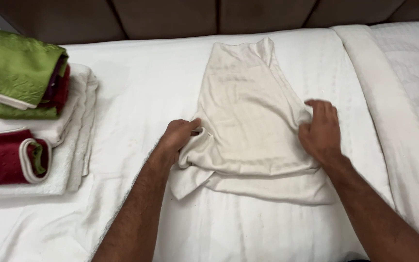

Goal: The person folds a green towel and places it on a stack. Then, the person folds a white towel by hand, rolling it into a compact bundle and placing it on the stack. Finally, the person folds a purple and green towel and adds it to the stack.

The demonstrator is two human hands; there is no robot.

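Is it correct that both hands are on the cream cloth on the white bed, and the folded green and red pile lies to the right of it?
Not quite. The head view shows the left hand and right hand on the cream cloth, but the folded green and red pile lies to its left, not right.

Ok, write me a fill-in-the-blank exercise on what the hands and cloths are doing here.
1. Both hands hold a cream-coloured ____ lying on the white bed sheet.
2. The left hand pinches the cloth's ____ edge.
3. The right hand rests on its ____ edge.
4. The stack of folded towels is topped by a ____ one.

Missing words: cloth; left; right; green
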